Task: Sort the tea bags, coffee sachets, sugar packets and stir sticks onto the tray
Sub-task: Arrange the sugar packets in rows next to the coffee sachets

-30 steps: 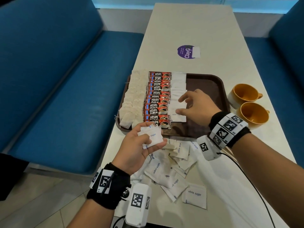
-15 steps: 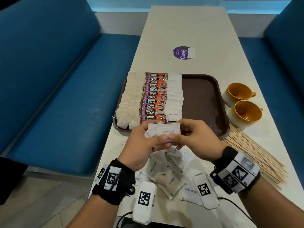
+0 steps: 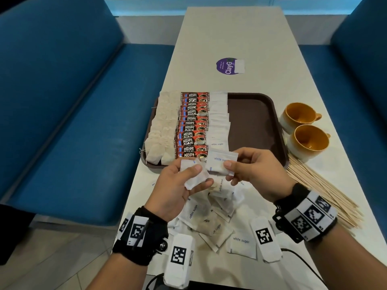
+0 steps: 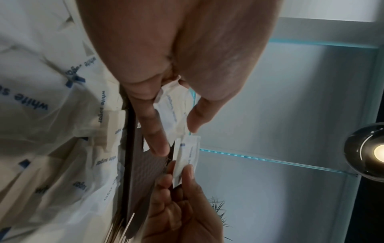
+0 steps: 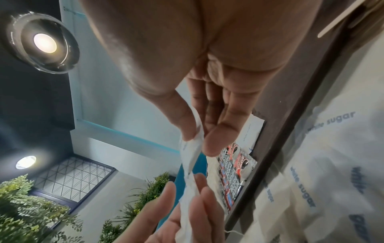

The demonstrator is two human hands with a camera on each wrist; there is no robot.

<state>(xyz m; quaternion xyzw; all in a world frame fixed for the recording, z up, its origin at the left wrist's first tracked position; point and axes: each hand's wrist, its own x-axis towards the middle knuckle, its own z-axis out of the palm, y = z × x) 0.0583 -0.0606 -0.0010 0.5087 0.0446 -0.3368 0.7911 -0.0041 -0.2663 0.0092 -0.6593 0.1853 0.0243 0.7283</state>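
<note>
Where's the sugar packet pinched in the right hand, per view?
Head: sugar packet at centre, just above the near rim of the tray, pinched by the right hand.
Left wrist: lower centre, edge-on, right-hand fingers below it.
Right wrist: centre, thin white strip between thumb and fingers.
Shared landmark: the brown tray.

Two bare forearms with black wristbands bearing square black-and-white markers reach forward, hands close together and raised. The left hand [image 3: 180, 185] pinches small white paper sugar packets [image 3: 193, 176]. The right hand [image 3: 254, 172] pinches one white paper "white sugar" packet [image 3: 219, 162].
</note>
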